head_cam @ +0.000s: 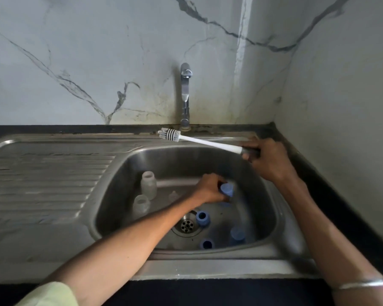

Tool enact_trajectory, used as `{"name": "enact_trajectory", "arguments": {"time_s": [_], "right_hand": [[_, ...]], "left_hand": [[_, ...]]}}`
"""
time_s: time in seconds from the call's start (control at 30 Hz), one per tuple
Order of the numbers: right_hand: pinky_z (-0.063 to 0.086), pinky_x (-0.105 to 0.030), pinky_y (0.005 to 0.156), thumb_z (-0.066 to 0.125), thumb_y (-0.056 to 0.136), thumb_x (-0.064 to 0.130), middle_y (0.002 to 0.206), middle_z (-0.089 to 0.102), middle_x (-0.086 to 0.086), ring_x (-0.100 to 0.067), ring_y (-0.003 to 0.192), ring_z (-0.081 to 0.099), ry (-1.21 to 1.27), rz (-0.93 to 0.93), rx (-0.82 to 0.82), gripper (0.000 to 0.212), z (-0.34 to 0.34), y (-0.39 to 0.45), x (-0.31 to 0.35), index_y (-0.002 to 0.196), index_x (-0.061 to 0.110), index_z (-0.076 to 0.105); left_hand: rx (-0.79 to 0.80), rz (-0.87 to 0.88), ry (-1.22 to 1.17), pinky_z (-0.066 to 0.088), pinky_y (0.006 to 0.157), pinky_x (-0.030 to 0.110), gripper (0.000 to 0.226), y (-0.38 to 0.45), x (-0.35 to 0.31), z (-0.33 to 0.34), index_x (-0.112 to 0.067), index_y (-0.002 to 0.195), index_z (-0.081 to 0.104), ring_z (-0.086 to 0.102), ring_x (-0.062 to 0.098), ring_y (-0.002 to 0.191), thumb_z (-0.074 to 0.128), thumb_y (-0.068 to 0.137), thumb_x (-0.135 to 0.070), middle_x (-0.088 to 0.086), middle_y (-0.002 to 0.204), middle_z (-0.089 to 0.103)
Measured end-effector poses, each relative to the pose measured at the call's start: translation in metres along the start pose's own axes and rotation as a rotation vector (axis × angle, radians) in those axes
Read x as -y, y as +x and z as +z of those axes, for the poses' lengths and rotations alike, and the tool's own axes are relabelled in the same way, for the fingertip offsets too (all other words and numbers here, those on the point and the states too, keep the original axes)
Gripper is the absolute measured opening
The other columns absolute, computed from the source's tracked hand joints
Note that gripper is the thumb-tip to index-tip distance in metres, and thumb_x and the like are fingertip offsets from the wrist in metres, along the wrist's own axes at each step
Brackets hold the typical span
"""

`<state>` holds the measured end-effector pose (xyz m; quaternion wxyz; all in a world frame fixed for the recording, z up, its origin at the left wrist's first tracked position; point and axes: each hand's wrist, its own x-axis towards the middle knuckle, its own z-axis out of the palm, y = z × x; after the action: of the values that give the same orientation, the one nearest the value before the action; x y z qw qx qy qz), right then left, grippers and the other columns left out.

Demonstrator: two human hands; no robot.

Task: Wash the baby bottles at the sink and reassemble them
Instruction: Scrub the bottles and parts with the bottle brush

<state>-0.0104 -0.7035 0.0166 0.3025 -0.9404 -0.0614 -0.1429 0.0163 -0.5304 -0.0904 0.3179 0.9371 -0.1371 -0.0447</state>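
My left hand (209,188) reaches into the steel sink basin (128,173) and grips a blue bottle cap (227,189). At the basin's back right rim, my right hand (268,159) holds the handle of a white bottle brush (173,135), whose bristle head points left under the tap. Two clear bottle bodies (148,184) (141,203) stand at the basin's left. A clear teat (173,195) lies beside them. Two blue collar rings (202,218) (207,243) and another blue cap (237,235) lie around the drain.
A chrome tap (185,93) rises from the back rim, with no water running. The ribbed steel drainboard (42,180) spreads to the left. The drain (187,225) sits mid-basin. A marble wall stands behind and to the right. Dark counter (332,195) borders the sink.
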Motion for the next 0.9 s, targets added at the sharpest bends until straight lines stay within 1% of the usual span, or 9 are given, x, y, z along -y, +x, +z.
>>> {"name": "enact_trajectory", "arguments": {"time_s": [0.1, 0.17, 0.3, 0.47, 0.57, 0.63, 0.7, 0.8, 0.9], "right_hand": [[0.047, -0.028, 0.099, 0.071, 0.084, 0.02, 0.117, 0.07, -0.004, -0.021, 0.112, 0.064, 0.014, 0.003, 0.016, 0.035, 0.0, 0.002, -0.002, 0.118, 0.03, 0.07], [0.041, -0.021, 0.093, 0.069, 0.087, 0.014, 0.119, 0.069, -0.004, -0.02, 0.113, 0.062, 0.031, 0.015, 0.045, 0.033, 0.001, 0.004, -0.004, 0.119, 0.024, 0.07], [0.037, -0.018, 0.09, 0.068, 0.088, 0.009, 0.118, 0.069, -0.002, -0.017, 0.114, 0.06, 0.039, -0.009, 0.051, 0.032, 0.003, 0.004, -0.003, 0.116, 0.024, 0.071], [0.037, -0.017, 0.092, 0.07, 0.087, 0.012, 0.119, 0.069, 0.002, -0.015, 0.115, 0.06, 0.023, -0.012, 0.05, 0.034, 0.002, 0.004, -0.004, 0.117, 0.027, 0.071], [0.036, -0.015, 0.091, 0.07, 0.087, 0.013, 0.119, 0.069, 0.002, -0.015, 0.115, 0.06, 0.024, 0.0, 0.047, 0.034, 0.002, 0.004, -0.005, 0.118, 0.027, 0.07], [0.037, -0.015, 0.089, 0.07, 0.087, 0.012, 0.118, 0.07, 0.002, -0.013, 0.111, 0.061, 0.023, 0.002, 0.056, 0.034, 0.002, 0.003, -0.004, 0.118, 0.026, 0.071], [0.037, -0.015, 0.088, 0.07, 0.087, 0.013, 0.117, 0.069, 0.003, -0.011, 0.109, 0.06, 0.021, 0.004, 0.065, 0.033, 0.002, 0.002, -0.004, 0.118, 0.025, 0.07], [0.036, -0.015, 0.09, 0.071, 0.086, 0.014, 0.119, 0.069, 0.004, -0.013, 0.113, 0.06, 0.013, 0.018, 0.07, 0.035, 0.003, 0.004, -0.006, 0.119, 0.026, 0.07], [0.035, -0.017, 0.092, 0.071, 0.086, 0.014, 0.121, 0.068, 0.003, -0.015, 0.116, 0.06, -0.001, 0.032, 0.076, 0.037, 0.005, 0.004, -0.006, 0.121, 0.025, 0.068]], "left_hand": [[0.074, 0.015, 0.03, 0.054, 0.077, 0.029, 0.047, 0.005, 0.005, 0.018, -0.012, 0.111, 0.072, 0.066, 0.015, 0.096, 0.089, 0.07, -0.024, 0.003, 0.107, 0.072], [0.125, 0.021, 0.071, 0.053, 0.075, 0.03, 0.046, 0.005, 0.009, 0.025, -0.011, 0.111, 0.068, 0.062, 0.014, 0.094, 0.087, 0.072, -0.023, 0.003, 0.107, 0.069], [0.166, 0.044, 0.115, 0.057, 0.083, 0.04, 0.046, 0.004, 0.013, 0.036, -0.014, 0.11, 0.067, 0.065, 0.017, 0.096, 0.087, 0.07, -0.025, 0.002, 0.107, 0.068], [0.213, 0.071, 0.083, 0.055, 0.087, 0.033, 0.044, 0.007, 0.014, 0.043, -0.014, 0.116, 0.064, 0.059, 0.009, 0.097, 0.083, 0.077, -0.021, 0.001, 0.113, 0.066], [0.219, 0.068, 0.079, 0.055, 0.086, 0.035, 0.042, 0.005, 0.015, 0.046, -0.013, 0.114, 0.064, 0.061, 0.013, 0.097, 0.082, 0.077, -0.02, 0.003, 0.11, 0.067], [0.222, 0.085, 0.091, 0.055, 0.087, 0.035, 0.046, 0.005, 0.018, 0.046, -0.013, 0.117, 0.063, 0.062, 0.014, 0.1, 0.083, 0.075, -0.018, 0.003, 0.113, 0.067], [0.22, 0.093, 0.098, 0.055, 0.088, 0.033, 0.059, 0.007, 0.019, 0.044, -0.014, 0.124, 0.061, 0.062, 0.016, 0.105, 0.087, 0.071, -0.023, 0.002, 0.117, 0.065], [0.158, 0.098, 0.136, 0.049, 0.081, 0.024, 0.077, 0.009, 0.015, 0.029, -0.015, 0.128, 0.057, 0.058, 0.014, 0.101, 0.094, 0.062, -0.032, -0.001, 0.12, 0.056], [0.116, 0.034, 0.21, 0.049, 0.087, 0.028, 0.075, 0.01, 0.015, 0.007, -0.019, 0.129, 0.055, 0.056, 0.018, 0.11, 0.092, 0.065, -0.032, 0.001, 0.127, 0.055]]}}
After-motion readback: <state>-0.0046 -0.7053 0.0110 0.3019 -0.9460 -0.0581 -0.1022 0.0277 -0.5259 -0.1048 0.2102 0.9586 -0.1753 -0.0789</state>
